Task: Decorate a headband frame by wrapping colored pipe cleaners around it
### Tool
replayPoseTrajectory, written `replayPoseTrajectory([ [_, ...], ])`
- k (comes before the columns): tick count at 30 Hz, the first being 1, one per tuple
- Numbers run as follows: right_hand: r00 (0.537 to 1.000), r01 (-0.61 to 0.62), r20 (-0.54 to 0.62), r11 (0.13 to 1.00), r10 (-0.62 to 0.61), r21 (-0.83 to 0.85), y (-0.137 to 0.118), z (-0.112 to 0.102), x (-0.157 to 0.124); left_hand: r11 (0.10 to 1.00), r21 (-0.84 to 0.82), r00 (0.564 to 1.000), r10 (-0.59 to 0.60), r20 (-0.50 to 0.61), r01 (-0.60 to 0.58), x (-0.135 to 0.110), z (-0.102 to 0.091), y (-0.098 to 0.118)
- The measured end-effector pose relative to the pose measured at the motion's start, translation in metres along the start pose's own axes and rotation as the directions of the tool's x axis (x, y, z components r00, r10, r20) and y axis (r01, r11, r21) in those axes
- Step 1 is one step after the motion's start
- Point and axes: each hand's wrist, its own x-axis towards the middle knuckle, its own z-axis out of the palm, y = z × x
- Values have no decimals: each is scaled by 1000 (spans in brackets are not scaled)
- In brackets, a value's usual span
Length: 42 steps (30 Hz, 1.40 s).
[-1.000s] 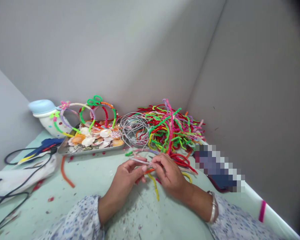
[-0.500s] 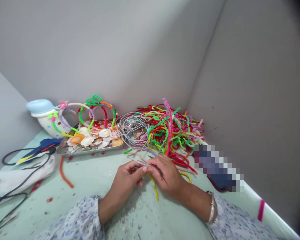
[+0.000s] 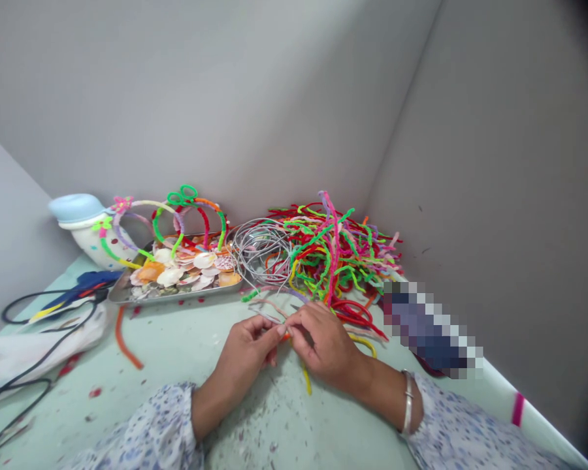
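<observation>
My left hand (image 3: 252,346) is closed in a pinch on a thin grey wire (image 3: 270,318) in front of the shell tray. My right hand (image 3: 318,343) is pinched at the same spot, its thumb and forefinger meeting the left fingertips around the wire. A small bit of orange pipe cleaner (image 3: 287,337) shows just under the joined fingertips, and most of it is hidden. Below the hands, a yellow pipe cleaner (image 3: 307,380) lies on the table. Pale pink and purple pipe cleaners (image 3: 296,295) lie just beyond them.
A metal tray (image 3: 164,301) of shells stands at the back left, with decorated headbands (image 3: 204,203) on it. Coiled wire (image 3: 262,251) and a heap of pipe cleaners (image 3: 333,251) fill the back. Black cables (image 3: 44,356) lie left; a blurred-out object (image 3: 428,333) lies right.
Both hands stay together with their fingertips pinched, shifting only slightly. The view has moved a little. Less of the yellow pipe cleaner shows beneath the right hand.
</observation>
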Motion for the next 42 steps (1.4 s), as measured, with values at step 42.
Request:
replayPoseTrajectory([
  [42, 943, -210, -209, 949, 260, 236, 2, -11, -4, 390, 506, 591, 736, 330, -769, -30, -16, 8],
])
